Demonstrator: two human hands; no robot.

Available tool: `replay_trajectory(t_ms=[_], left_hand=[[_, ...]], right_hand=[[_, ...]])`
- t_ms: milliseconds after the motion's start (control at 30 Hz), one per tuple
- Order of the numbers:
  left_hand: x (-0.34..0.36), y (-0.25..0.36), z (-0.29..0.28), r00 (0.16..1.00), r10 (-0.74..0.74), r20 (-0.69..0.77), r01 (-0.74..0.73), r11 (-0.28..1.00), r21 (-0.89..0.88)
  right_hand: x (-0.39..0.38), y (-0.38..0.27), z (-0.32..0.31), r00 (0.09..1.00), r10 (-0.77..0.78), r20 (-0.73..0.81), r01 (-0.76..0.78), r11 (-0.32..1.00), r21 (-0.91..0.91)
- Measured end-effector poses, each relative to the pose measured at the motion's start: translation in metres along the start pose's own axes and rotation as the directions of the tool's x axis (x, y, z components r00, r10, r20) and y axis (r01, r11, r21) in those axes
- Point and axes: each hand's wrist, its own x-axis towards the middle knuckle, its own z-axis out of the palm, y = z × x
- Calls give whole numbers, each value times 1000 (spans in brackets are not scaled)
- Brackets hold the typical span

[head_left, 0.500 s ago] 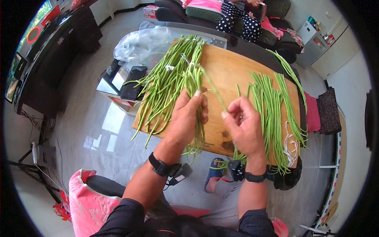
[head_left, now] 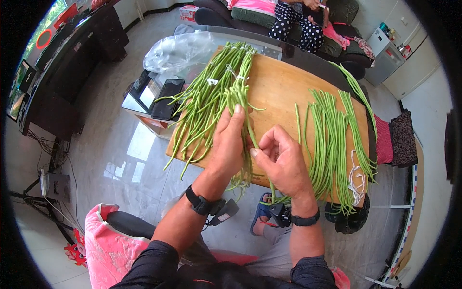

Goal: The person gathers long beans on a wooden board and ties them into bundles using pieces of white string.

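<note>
My left hand (head_left: 229, 139) is closed round a bunch of green long beans (head_left: 237, 98), whose tops stand above the thumb and whose tails hang below the fist. Thumb and fingers of my right hand (head_left: 285, 161) pinch a single long bean (head_left: 252, 135) close beside that bunch. Left of the fist, bundles of long beans (head_left: 199, 108) bound with white string (head_left: 212, 82) lie on a wooden board (head_left: 274, 82). Loose long beans (head_left: 328, 139) are spread over the board's right side, with a tangle of white string (head_left: 356, 180) at their lower right.
The board rests on a dark table (head_left: 313, 62). A clear plastic bag (head_left: 178, 50) and a black phone (head_left: 168, 98) are at its left. Behind it a person in dotted trousers (head_left: 294, 29) sits on a sofa. A black bag (head_left: 353, 216) is below the board's right corner.
My right hand has moved left and down to the left fist, bringing the pinched bean against the bunch. The left hand keeps its hold.
</note>
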Motion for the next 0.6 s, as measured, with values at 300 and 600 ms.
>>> replay_trajectory(t_ms=[300, 600], left_hand=[[2, -5, -6, 997, -50, 64, 47, 998, 47], [30, 18, -36, 988, -119, 99, 145, 938, -314]], right_hand=[[-3, 7, 10, 998, 40, 50, -34, 994, -105], [1, 29, -21, 909, 152, 387, -94, 982, -166]])
